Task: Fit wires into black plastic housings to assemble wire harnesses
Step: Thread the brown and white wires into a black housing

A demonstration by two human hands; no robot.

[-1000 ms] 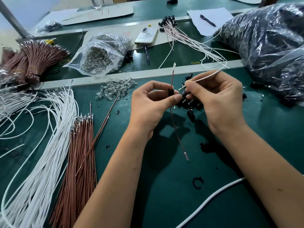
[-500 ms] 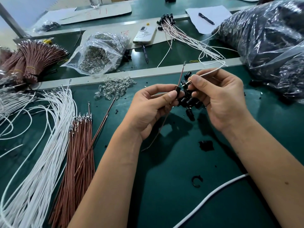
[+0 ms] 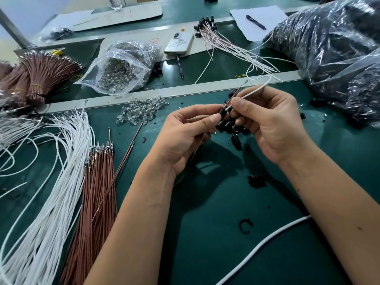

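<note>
My left hand (image 3: 185,136) pinches a small black plastic housing (image 3: 222,112) between thumb and fingers. A brown wire (image 3: 233,97) runs through the housing, its tip sticking up to the right and its tail trailing below my palm. My right hand (image 3: 271,124) pinches a white wire (image 3: 254,91), whose end meets the top of the housing. Under both hands lies a small heap of loose black housings (image 3: 232,128) on the green mat (image 3: 205,223).
White wires (image 3: 51,182) and brown wires (image 3: 96,192) lie in bundles at left. Clear LEDs (image 3: 141,111) sit loose behind them, with a bag of more (image 3: 123,66). Finished harnesses (image 3: 226,44), a phone (image 3: 179,43), and a large plastic bag (image 3: 333,54) fill the back.
The brown wire has tilted from upright toward the right. My right hand has brought the white wire's end down to the housing. Both hands stayed over the heap.
</note>
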